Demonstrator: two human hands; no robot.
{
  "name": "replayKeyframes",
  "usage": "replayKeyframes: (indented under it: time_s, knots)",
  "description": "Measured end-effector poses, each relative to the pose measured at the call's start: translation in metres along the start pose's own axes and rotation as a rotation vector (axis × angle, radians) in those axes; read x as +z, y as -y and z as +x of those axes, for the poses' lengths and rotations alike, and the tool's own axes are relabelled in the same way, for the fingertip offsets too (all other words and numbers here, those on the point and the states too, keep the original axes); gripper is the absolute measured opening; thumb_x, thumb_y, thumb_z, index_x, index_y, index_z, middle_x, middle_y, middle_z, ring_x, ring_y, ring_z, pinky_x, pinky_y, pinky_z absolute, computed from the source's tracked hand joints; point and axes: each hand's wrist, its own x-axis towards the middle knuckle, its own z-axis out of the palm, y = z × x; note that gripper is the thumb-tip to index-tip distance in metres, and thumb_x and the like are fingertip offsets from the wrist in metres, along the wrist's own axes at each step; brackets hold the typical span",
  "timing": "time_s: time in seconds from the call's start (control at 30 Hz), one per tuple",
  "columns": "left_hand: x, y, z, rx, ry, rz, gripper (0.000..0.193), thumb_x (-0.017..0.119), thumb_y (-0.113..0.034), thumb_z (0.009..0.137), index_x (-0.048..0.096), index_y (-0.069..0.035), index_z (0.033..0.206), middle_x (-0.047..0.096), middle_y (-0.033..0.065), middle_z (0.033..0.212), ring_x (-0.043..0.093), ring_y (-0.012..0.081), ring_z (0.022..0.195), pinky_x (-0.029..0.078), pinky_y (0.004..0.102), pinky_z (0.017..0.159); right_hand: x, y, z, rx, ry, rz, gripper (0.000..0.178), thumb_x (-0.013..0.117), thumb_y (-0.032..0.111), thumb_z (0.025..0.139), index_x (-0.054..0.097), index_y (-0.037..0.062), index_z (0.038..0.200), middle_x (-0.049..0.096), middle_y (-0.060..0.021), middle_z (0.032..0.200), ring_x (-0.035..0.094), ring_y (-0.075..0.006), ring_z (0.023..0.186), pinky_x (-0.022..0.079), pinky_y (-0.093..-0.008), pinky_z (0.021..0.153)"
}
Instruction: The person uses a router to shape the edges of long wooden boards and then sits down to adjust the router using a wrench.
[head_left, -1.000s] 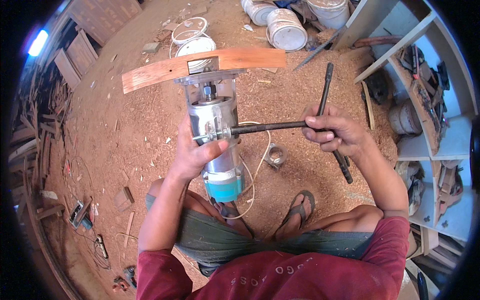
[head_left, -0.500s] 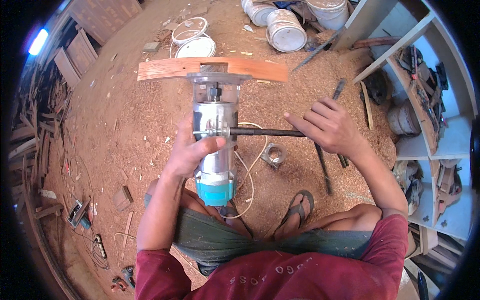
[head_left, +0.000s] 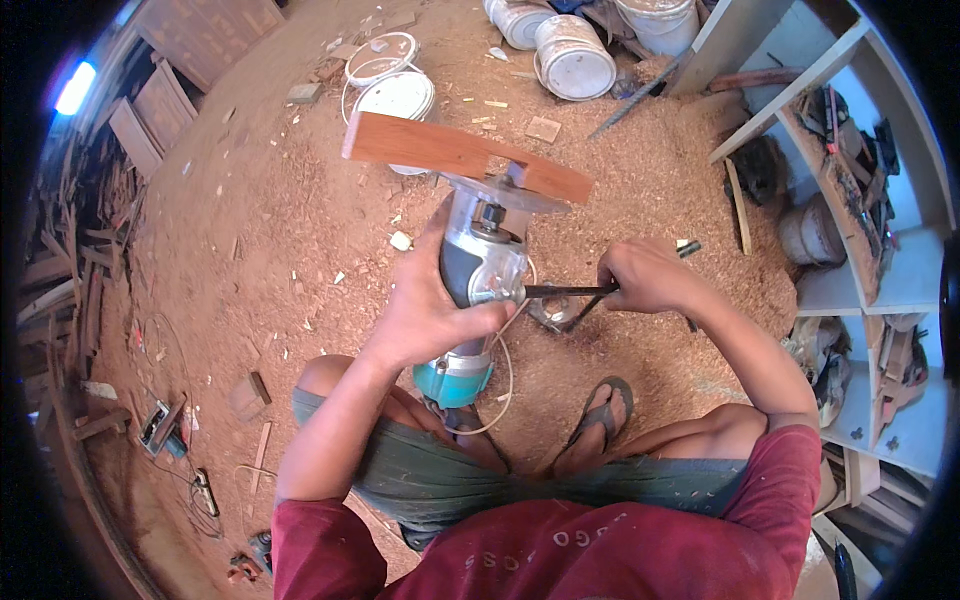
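My left hand (head_left: 415, 310) is wrapped round a trim router (head_left: 453, 383) with a teal cap, a silver and dark body and a clear base (head_left: 503, 262). The router tilts, its cap toward me. A reddish wooden piece (head_left: 425, 145) with a notch lies across the far end of the base. My right hand (head_left: 648, 277) is closed on a black T-handle wrench (head_left: 560, 291); the wrench's shaft reaches the clamp on the base's right side. Its crossbar runs slantwise through my fingers. The contact at the clamp is too small to make out.
Sawdust covers the floor, where a clear router part (head_left: 550, 312) lies beyond my sandalled foot. A white bucket lid (head_left: 395, 98) and white buckets (head_left: 580, 72) stand farther off. Shelves (head_left: 850, 290) line the right; scrap wood (head_left: 95, 250) and power tools (head_left: 165, 430) lie left.
The router and wooden piece have tilted, their far ends swinging right and the router shifting right. My right hand has moved down and left, and its fingers have closed round the wrench's crossbar, which has turned.
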Motion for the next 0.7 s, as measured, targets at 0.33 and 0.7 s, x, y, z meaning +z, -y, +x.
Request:
replayKeyframes:
  time_s: [0.33, 0.7]
  knots:
    - [0.002, -0.002, -0.002, -0.022, -0.056, -0.128, 0.096, 0.082, -0.018, 0.065, 0.033, 0.007, 0.144, 0.056, 0.0140, 0.123, 0.056, 0.0202, 0.111, 0.045, 0.0348, 0.100, 0.020, -0.017, 0.002, 0.375, -0.115, 1.623, 0.018, 0.059, 0.024, 0.089, 0.057, 0.0065, 0.090, 0.056, -0.0021, 0.075, 0.049, -0.0105, 0.063, 0.039, -0.0251, 0.056]
    - [-0.032, 0.029, -0.007, -0.291, 0.010, -0.744, 0.080, 0.068, -0.052, 0.076, 0.049, 0.003, 0.131, 0.067, 0.0197, 0.098, 0.070, 0.0312, 0.079, 0.061, 0.0423, 0.069, -0.031, -0.009, -0.011, -0.911, -1.010, -0.006, 0.034, 0.071, 0.014, 0.085, 0.061, 0.0113, 0.118, 0.064, -0.0039, 0.089, 0.059, -0.0174, 0.065, 0.048, -0.0315, 0.057]
